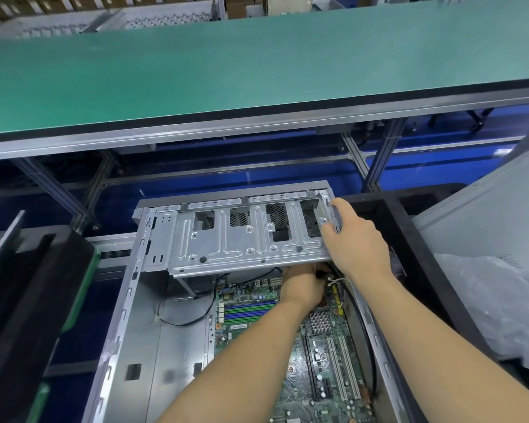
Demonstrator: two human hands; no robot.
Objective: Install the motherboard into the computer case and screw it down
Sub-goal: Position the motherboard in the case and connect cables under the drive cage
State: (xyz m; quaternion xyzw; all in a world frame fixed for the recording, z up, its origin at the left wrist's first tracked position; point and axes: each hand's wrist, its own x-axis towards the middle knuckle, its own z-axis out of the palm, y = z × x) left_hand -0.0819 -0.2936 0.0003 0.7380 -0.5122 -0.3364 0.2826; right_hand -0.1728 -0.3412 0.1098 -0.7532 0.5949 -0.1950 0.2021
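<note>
Holding hinged grey steel drive cage [245, 236] up, right hand [356, 239] fingers curled on its edge; slip drops it onto left hand [303, 285], grip unclear, over green motherboard [315, 355].

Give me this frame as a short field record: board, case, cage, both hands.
motherboard: lying flat inside the case, green, heatsink and slots visible
computer case: on its side, open toward the camera
drive cage: metal, raised over the far end of the board
right hand: grips the cage's right end
left hand: reaches under the cage at the board's far edge, fingers curled; what they hold is hidden
screws: none visible
background: green shelf above
</note>
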